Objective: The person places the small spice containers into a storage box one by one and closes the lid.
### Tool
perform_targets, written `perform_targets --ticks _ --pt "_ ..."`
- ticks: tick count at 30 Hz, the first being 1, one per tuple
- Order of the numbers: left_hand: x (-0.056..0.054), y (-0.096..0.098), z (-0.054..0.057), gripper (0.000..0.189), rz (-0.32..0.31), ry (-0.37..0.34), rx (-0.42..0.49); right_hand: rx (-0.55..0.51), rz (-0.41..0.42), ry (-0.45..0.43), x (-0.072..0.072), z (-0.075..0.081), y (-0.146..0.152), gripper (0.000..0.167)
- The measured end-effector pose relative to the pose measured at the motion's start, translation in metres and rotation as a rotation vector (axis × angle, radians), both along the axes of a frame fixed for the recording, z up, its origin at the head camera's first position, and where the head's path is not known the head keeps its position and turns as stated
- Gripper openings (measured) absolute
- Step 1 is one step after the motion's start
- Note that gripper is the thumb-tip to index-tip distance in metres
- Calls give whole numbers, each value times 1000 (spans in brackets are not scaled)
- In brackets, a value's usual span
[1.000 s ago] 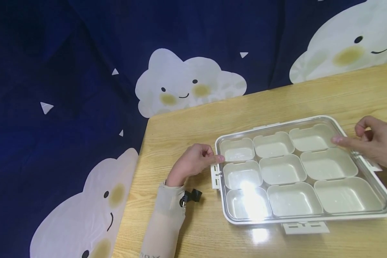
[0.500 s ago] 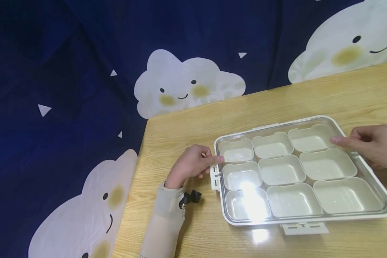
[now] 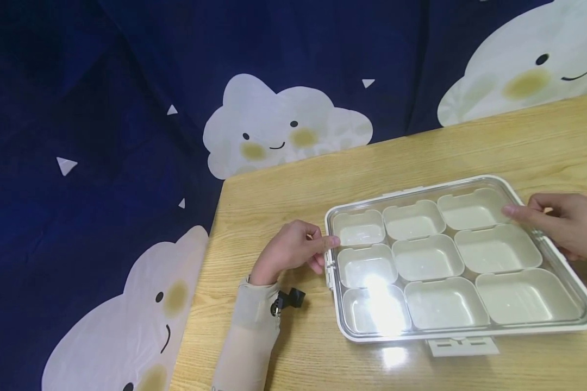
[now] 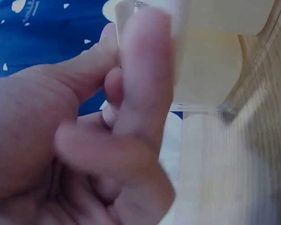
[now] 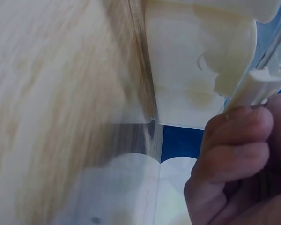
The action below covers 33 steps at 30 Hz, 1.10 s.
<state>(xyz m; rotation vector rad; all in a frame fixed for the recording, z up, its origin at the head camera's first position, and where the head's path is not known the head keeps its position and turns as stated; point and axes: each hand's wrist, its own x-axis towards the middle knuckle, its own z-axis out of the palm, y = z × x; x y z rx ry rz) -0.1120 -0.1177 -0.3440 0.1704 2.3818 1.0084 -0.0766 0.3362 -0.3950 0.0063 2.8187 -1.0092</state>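
Observation:
A clear-lidded box [image 3: 469, 331] with several cream compartments lies on the table. At its left side my left hand [image 3: 293, 247] sets the thumb on the lid's rim and curls its fingers against the white side latch [image 3: 330, 271]. The left wrist view shows that hand [image 4: 117, 140] close up, blurred, largely covering the latch. At the opposite side, my right hand [image 3: 562, 220] keeps its thumb on the lid. Its curled fingers [image 5: 239, 140] lie against the right latch [image 5: 255, 89], which the hand hides in the head view.
The wooden table [image 3: 269, 195] runs back to a dark blue cloth [image 3: 127, 65] with white clouds. Another latch [image 3: 462, 346] sticks out at the box's near side. A small black device [image 3: 289, 298] sits by the left wrist.
The left fingers have folded in and the left latch has swung down toward the box wall. My right hand has lowered its fingers over the right latch. The box stays in place.

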Motion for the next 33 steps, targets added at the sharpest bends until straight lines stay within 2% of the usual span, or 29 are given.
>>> perform_targets --ticks 5,12,18,25,33 --pt "-3 -2 -5 32 -66 -43 104 15 30 -7 0 -3 1 46" --pt "-7 -6 -12 29 -141 -53 175 -5 45 1 0 -7 3 43" --pt "-10 -8 -15 24 -158 -59 216 -32 58 1 -1 -8 5 41" --pt "-13 -9 -18 28 -183 -37 236 -95 71 -51 -2 -11 6 41" --pt "-16 -11 -24 32 -171 -78 300 -95 76 -39 -2 -12 8 40"
